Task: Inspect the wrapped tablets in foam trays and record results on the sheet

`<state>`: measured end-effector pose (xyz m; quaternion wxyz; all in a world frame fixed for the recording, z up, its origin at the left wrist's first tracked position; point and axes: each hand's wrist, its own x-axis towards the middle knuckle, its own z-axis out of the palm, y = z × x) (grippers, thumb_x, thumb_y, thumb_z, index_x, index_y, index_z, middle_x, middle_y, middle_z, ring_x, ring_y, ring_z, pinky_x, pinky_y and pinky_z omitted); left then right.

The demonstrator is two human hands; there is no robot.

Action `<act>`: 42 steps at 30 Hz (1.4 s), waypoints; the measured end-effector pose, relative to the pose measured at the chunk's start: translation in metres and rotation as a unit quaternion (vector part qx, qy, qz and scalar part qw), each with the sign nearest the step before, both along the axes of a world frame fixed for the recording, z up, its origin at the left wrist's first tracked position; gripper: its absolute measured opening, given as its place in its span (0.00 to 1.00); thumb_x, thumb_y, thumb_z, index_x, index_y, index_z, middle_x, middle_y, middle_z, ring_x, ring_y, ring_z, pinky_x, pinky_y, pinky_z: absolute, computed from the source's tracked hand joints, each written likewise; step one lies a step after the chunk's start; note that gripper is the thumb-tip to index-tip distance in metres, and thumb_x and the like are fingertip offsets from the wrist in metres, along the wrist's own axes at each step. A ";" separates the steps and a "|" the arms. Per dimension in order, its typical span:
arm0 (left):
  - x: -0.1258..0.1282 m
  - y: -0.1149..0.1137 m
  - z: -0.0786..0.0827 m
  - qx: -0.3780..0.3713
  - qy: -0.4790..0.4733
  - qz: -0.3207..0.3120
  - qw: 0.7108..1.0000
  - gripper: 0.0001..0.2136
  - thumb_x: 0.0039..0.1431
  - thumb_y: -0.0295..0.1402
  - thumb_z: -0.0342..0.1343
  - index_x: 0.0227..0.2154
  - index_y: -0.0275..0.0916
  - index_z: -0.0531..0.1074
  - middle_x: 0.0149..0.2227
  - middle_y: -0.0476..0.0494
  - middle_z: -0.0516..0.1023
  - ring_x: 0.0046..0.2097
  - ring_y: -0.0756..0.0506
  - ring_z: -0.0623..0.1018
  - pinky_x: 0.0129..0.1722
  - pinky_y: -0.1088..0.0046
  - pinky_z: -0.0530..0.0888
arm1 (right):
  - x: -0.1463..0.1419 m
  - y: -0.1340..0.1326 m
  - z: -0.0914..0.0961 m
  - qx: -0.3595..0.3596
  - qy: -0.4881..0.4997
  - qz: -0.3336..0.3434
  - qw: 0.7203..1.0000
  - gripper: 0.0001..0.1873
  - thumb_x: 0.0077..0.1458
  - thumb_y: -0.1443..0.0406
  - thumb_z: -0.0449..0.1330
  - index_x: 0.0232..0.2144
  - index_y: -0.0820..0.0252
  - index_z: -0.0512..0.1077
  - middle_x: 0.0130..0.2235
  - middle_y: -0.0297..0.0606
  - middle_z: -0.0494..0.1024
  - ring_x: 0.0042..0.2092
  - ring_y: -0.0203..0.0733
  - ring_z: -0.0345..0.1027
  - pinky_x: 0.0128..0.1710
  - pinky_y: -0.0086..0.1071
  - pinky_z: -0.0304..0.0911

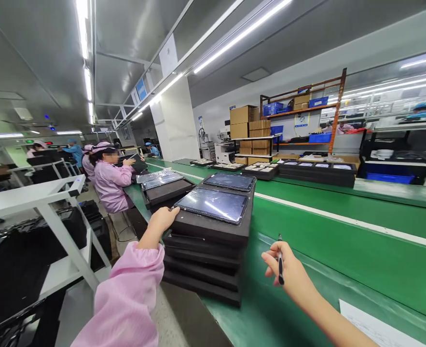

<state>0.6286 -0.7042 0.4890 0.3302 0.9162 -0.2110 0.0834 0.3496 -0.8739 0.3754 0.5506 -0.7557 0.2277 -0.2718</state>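
My left hand [163,219], in a pink sleeve, rests closed on the near left corner of the top black foam tray [213,227] of a stack of several trays. A dark tablet [213,205] lies face up in that top tray. A second tablet [230,181] lies just behind it on another tray. My right hand [288,272] hovers over the green conveyor belt [343,250] to the right of the stack, closed on a black pen [280,260] that points upward.
More tray stacks with tablets [164,185] run along the belt toward a seated person in pink [109,180]. A white rack [49,202] stands left. Black trays [317,171], cardboard boxes [243,120] and orange shelving [303,111] line the far side. A white sheet [375,327] lies near right.
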 end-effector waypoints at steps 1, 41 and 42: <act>-0.002 0.001 -0.001 0.012 0.014 -0.004 1.000 0.13 0.59 0.40 0.54 0.36 0.33 0.71 0.36 0.46 0.74 0.37 0.46 0.75 0.38 0.65 0.73 | 0.007 0.002 0.005 0.051 -0.023 -0.002 0.998 0.21 0.49 0.48 0.56 0.34 0.56 0.56 0.30 0.31 0.70 0.26 0.41 0.72 0.21 0.33 0.67; -0.195 0.014 -0.133 -0.241 0.120 -0.625 0.733 0.14 0.60 0.44 0.50 0.37 0.41 0.74 0.35 0.39 0.79 0.38 0.43 0.78 0.38 0.66 0.74 | 0.011 -0.097 0.043 0.314 -0.277 -0.321 0.849 0.14 0.40 0.74 0.57 0.30 0.56 0.60 0.24 0.23 0.64 0.22 0.30 0.57 0.18 0.21 0.58; -0.176 0.023 -0.106 -0.335 0.137 -0.574 0.735 0.13 0.61 0.42 0.49 0.31 0.41 0.74 0.27 0.43 0.77 0.31 0.45 0.77 0.30 0.71 0.74 | 0.009 -0.106 0.042 0.317 -0.277 -0.322 0.848 0.12 0.41 0.75 0.56 0.28 0.57 0.59 0.22 0.23 0.63 0.21 0.29 0.56 0.18 0.20 0.57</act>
